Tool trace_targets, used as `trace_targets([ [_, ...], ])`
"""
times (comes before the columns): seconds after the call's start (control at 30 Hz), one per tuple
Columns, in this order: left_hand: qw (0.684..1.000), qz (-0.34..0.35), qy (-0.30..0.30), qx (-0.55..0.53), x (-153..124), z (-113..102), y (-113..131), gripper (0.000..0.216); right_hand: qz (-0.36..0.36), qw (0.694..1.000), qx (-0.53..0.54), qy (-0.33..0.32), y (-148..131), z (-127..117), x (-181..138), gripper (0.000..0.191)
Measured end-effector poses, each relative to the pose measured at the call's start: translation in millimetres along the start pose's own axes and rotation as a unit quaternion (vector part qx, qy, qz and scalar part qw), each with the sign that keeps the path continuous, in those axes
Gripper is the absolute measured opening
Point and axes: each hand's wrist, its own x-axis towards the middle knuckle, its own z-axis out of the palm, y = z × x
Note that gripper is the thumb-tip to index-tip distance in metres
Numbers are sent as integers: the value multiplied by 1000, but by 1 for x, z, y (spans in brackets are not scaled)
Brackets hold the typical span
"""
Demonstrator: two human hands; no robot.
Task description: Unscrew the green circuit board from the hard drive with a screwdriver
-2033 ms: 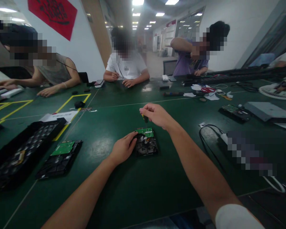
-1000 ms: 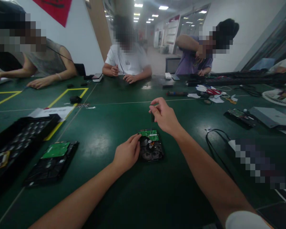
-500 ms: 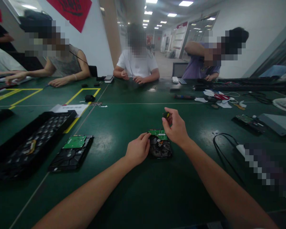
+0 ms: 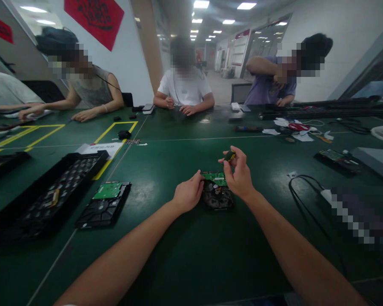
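A black hard drive (image 4: 217, 197) with a green circuit board (image 4: 214, 178) lies on the green table in front of me. My left hand (image 4: 189, 193) grips its left edge, fingers pressed together near the board's corner. Above the drive's right side, my right hand (image 4: 239, 174) pinches a screwdriver (image 4: 229, 156) by its dark and yellow handle; its shaft and tip cannot be made out. Farther left lies a second hard drive (image 4: 104, 205), its green board at the far end, touched by neither hand.
A long black tray (image 4: 47, 193) with a small part in it stands at the left. On the right are a looped black cable (image 4: 301, 178), another drive (image 4: 336, 160) and a grey box (image 4: 375, 160). Several people sit across the table; paper scraps (image 4: 303, 136) lie at the far right.
My right hand has turned a little, tilting the screwdriver, and its fingers have shifted on the handle. My left hand stays on the drive. The whole view has shifted slightly.
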Motion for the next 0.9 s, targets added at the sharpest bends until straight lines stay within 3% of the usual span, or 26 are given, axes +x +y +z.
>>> trace_targets([
  [0.23,993,75,28,-87,9,-4,-15,26,5,997,-60,57,6,3,-2,65],
  [0.5,983,164,25,-78,-4,-5,-12,32,0,1000,-6,12,-6,-6,-7,65],
  [0.73,986,164,-10,-29,-6,-5,-10,45,-18,995,-90,48,-4,-11,-7,65],
  [0.9,988,156,-12,-18,-4,-2,-10,45,-18,998,-57,32,-1,-9,-5,66],
])
